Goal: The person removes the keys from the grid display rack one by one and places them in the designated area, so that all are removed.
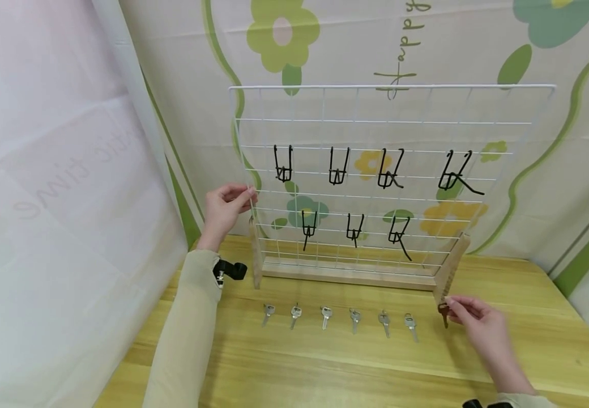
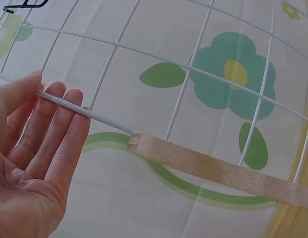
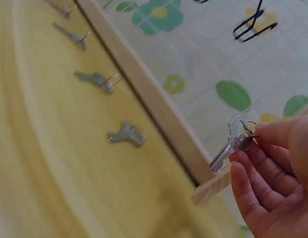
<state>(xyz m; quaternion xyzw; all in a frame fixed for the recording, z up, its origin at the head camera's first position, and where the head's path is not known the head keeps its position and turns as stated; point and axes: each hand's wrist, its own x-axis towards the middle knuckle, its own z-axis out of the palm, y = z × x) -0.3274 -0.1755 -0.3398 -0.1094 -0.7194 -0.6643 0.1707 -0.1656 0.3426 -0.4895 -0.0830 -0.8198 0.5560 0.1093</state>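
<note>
Right hand: your right hand (image 1: pixel 480 323), nearest you at 4 o'clock on the desk (image 1: pixel 325 362), pinches a key (image 3: pixel 232 144) by its head and ring, blade pointing down-left, just beside the rack's right wooden foot (image 1: pixel 449 266).
Left hand: your left hand (image 1: pixel 223 209) grips the left edge wire of the white grid rack (image 1: pixel 391 122) at 10 o'clock, thumb over, fingers behind.
Doing it well: I judge the ring must face a hook tip; keep the grid steadied and turn the key so the ring opens toward the hook.
Hooks: seven black hooks (image 1: pixel 339 167) hang on the grid, all bare.
Row: six keys (image 1: pixel 327 316) lie in a line before the rack's base.
</note>
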